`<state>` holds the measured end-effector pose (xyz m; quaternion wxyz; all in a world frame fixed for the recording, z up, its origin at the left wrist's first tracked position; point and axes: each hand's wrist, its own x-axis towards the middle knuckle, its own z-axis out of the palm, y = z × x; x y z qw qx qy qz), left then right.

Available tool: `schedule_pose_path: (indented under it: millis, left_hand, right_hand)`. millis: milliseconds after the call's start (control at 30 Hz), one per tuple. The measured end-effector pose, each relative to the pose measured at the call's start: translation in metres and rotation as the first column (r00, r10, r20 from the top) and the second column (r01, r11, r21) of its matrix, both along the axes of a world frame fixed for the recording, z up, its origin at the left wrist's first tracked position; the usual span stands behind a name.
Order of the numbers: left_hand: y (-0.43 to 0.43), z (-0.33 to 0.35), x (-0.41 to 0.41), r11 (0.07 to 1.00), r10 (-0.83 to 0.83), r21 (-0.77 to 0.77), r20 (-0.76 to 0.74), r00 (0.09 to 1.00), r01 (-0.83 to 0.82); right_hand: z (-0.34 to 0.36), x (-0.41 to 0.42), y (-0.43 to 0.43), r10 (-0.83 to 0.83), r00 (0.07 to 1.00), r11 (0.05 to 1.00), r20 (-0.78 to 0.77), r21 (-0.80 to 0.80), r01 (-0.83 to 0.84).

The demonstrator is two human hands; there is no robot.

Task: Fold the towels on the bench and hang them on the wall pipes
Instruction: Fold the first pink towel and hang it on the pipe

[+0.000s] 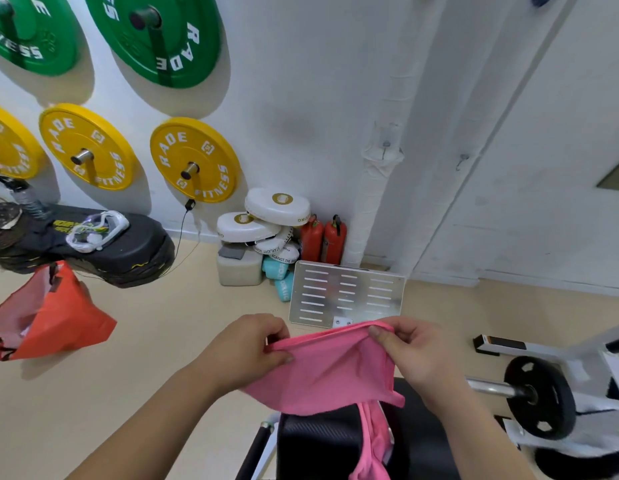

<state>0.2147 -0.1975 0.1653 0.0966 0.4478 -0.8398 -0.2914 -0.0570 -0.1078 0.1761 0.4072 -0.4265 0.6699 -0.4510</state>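
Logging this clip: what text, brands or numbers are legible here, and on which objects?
"RADE FITNESS": right yellow plate and middle yellow plate.
"RADE": right green plate.
"NESS", cut off: left green plate.
"STRAIGHT", "AGAINST THE": white pad straps.
Too blurred to read: lettering on the teal item, yellow print on the dark cloth.
No text on the pink towel.
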Motion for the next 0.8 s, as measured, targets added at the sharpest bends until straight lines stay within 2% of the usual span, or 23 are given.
schedule_pose_path:
  millis: [133,333,467,567,633,700,800]
  left_hand:
    - [-0.01,-0.005,0.014,0.997,0.041,0.067,-0.059,0.997,-0.037]
    - [-0.033,-0.018,0.001,0.998,0.057,0.018,-0.08,0.995,-0.056]
    - [-0.055,-0.011,-0.018,0.988,0.128,-0.077,-0.09,0.988,-0.135]
    - [-0.063,0.012,-0.032,0.946,0.247,-0.154,-0.234,0.94,-0.287]
    - [-0.061,0.02,-0.036,0.93,0.268,-0.167,-0.302,0.915,-0.328]
    - [-0.053,0.014,-0.031,0.95,0.241,-0.122,-0.305,0.921,-0.289]
    - [-0.033,-0.019,-0.017,0.982,0.191,0.046,-0.229,0.954,-0.185]
  right_hand:
    - [0.003,-0.016,-0.001,-0.01,1.0,1.0,-0.007,0.029,0.01]
    - [-0.017,-0.045,-0.017,-0.143,0.987,0.986,-0.079,0.076,0.149]
    - [-0.005,-0.065,-0.028,-0.22,0.971,0.975,-0.098,-0.007,0.22]
    - [0.014,-0.077,-0.031,-0.282,0.959,0.953,-0.015,-0.117,0.278]
    - [0.019,-0.084,-0.025,-0.253,0.967,0.956,0.027,-0.145,0.254]
    - [0.011,-0.088,-0.012,-0.192,0.981,0.977,0.003,-0.095,0.192]
    - [-0.027,-0.087,0.014,-0.118,0.993,0.99,-0.021,0.07,0.12]
